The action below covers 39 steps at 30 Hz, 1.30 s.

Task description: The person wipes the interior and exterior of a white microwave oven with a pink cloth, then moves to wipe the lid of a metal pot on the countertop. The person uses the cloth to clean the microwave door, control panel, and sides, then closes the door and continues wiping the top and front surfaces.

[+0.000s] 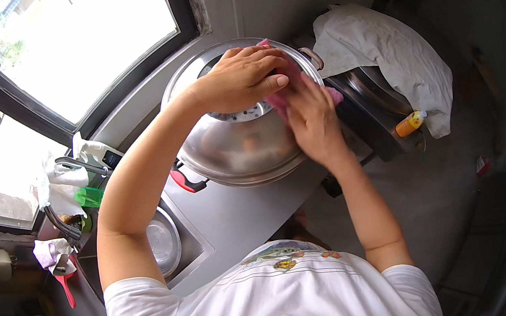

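Note:
A large domed stainless steel lid covers a wide pan or steamer in front of me. Across its right side lies a crumpled pink cloth. My right hand presses on this cloth, its fingers blurred. Over the lid's centre is my left hand, fingers bent over the cloth's left edge; its palm side is hidden, so its hold cannot be made out. Beneath the left hand a dark, dotted round plate shows at the lid's middle. A red and black side handle sticks out at lower left.
At left, a metal basin sits in the sink. A faucet, green plastic bottle and red-handled tool are nearby. To the right, a pale cloth drapes over dark equipment, beside an orange bottle.

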### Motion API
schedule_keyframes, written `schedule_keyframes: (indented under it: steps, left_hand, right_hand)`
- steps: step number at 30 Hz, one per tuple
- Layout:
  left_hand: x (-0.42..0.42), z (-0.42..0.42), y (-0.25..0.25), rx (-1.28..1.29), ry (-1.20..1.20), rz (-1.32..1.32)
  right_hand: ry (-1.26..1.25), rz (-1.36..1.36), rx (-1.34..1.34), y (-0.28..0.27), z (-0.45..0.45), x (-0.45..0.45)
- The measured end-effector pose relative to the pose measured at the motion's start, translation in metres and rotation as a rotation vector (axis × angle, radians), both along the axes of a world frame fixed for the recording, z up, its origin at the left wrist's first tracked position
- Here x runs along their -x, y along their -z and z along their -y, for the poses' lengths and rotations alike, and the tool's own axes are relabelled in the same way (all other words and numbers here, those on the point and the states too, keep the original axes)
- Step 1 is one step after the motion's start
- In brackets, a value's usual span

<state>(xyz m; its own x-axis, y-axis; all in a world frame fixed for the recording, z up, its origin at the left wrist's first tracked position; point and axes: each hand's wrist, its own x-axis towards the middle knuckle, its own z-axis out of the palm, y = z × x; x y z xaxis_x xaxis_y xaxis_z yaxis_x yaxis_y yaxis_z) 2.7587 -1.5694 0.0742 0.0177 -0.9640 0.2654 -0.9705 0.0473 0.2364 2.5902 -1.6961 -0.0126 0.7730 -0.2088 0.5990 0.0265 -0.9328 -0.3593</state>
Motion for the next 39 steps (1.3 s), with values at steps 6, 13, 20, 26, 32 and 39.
schedule_keyframes:
  steps: [6,13,20,26,32,39]
  left_hand:
    - [0.000,-0.007,0.000,-0.016,-0.047,-0.021]
    - [0.004,0.005,-0.006,-0.053,-0.005,-0.028]
    - [-0.004,-0.007,-0.011,-0.087,-0.007,-0.101]
    - [0.010,-0.003,-0.014,-0.066,-0.009,-0.015]
    - [-0.004,-0.008,-0.007,-0.033,0.073,-0.075]
    - [-0.003,-0.001,0.001,-0.085,0.030,0.037]
  right_hand:
    - [-0.157,0.028,0.148,-0.007,-0.097,0.020]
    - [-0.166,-0.292,0.497,-0.016,-0.142,-0.071]
    - [-0.086,-0.080,0.466,0.006,-0.138,-0.037]
    - [0.071,0.056,0.114,0.008,-0.103,0.029]
    - [0.196,0.071,-0.019,0.008,-0.059,0.030]
    - [0.477,0.044,-0.249,0.022,-0.019,0.001]
